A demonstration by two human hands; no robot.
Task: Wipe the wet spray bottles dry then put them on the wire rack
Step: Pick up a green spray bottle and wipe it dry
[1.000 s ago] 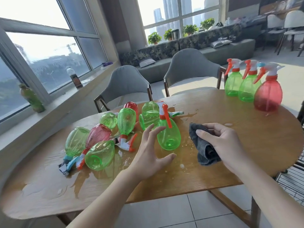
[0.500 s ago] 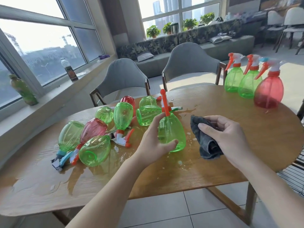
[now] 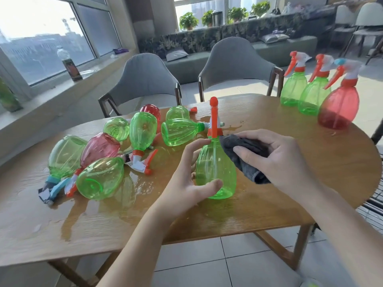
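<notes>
The translucent green plastic spray bottle (image 3: 215, 168) stands upright near the front edge of the round wooden table (image 3: 310, 162), long axis vertical, orange trigger head pointing up and away; the left hand (image 3: 186, 179) grips its belly, thumb curled across the front, fingers behind; the right hand (image 3: 275, 156) clutches a dark grey cloth (image 3: 244, 154) pressed to the bottle's shoulder; half a second ago the cloth was held apart from the bottle, and a second ago the left hand was only reaching; to the left a heap of toppled green and red spray bottles (image 3: 99, 154) lies in puddled water (image 3: 132, 187); three upright spray bottles (image 3: 315, 94) stand at the far right; two grey chairs (image 3: 145, 79) sit behind.
</notes>
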